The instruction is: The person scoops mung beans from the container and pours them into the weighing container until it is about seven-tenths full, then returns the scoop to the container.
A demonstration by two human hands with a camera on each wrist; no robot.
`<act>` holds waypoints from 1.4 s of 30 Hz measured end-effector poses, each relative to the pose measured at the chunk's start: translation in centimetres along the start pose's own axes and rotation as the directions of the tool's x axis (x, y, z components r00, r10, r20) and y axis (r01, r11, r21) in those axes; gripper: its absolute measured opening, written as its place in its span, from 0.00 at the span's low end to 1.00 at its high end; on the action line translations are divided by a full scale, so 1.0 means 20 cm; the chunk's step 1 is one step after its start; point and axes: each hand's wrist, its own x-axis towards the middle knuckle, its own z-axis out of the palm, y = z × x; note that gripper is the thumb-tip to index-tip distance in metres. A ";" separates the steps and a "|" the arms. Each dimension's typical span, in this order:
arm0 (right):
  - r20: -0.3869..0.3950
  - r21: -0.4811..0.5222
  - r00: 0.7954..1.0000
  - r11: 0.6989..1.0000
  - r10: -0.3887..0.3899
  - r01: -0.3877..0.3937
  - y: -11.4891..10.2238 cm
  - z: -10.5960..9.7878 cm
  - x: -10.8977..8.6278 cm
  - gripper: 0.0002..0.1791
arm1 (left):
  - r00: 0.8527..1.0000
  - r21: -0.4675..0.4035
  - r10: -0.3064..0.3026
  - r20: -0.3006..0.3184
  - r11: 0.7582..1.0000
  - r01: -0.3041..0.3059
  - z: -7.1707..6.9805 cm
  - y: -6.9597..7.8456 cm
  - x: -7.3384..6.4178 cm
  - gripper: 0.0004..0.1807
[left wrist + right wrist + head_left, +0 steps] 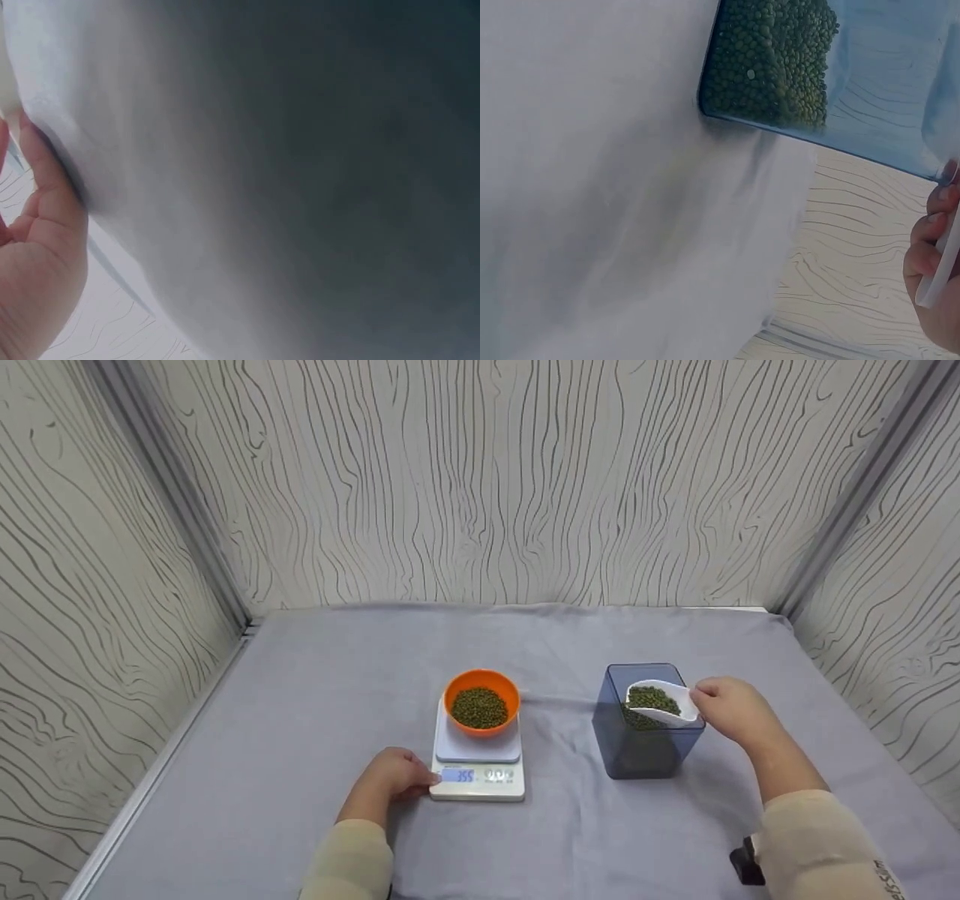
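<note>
An orange bowl (513, 694) of green mung beans (478, 709) stands on a white kitchen scale (480, 791), whose lit display looks like 355. At the scale's front left edge, my left hand (395, 772) pinches the corner; in the left wrist view the hand (45, 240) shows only at the far left. My right hand (733, 709) grips the handle of a white scoop (686, 705) loaded with mung beans. That scoop is over the mouth of a translucent blue bin (637, 750). More mung beans (769, 67) lie inside the bin, seen through its wall.
A grey cloth (315, 682) with some wrinkles covers the table. Wood-grain patterned panels (480, 480) rise behind it and on both sides, with grey metal posts at the corners. The bin stands to the right of the scale, a gap apart.
</note>
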 end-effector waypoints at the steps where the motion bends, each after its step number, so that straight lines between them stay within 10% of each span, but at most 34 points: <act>1: -0.007 0.032 1.000 0.999 0.012 -0.011 0.00 0.00 0.00 0.18 | 1.000 -0.008 0.006 -0.001 1.000 -0.006 0.00 0.00 0.00 0.11; 8: -0.021 0.243 0.997 0.968 0.069 -0.062 0.03 0.02 -0.01 0.16 | 1.000 -0.012 -0.016 -0.005 1.000 0.016 0.00 0.00 0.00 0.10; 15: -0.037 0.230 0.997 0.971 0.069 -0.059 -0.01 -0.01 0.01 0.17 | 0.999 -0.002 -0.042 -0.016 0.999 0.042 0.00 0.01 0.00 0.11; 26: 0.025 0.217 1.000 0.976 0.011 -0.016 -0.36 0.04 0.11 0.16 | 0.999 0.022 -0.037 -0.024 0.999 0.038 0.00 0.02 0.00 0.12; 33: 0.088 0.079 0.994 0.995 -0.060 0.053 -0.61 0.18 0.19 0.17 | 0.999 0.044 0.023 -0.027 0.999 -0.022 0.00 0.01 0.00 0.11; 42: 0.071 -0.217 0.996 0.976 0.055 -0.038 -0.83 0.38 0.21 0.14 | 0.999 0.072 -0.003 -0.036 0.997 0.005 0.00 0.00 0.02 0.12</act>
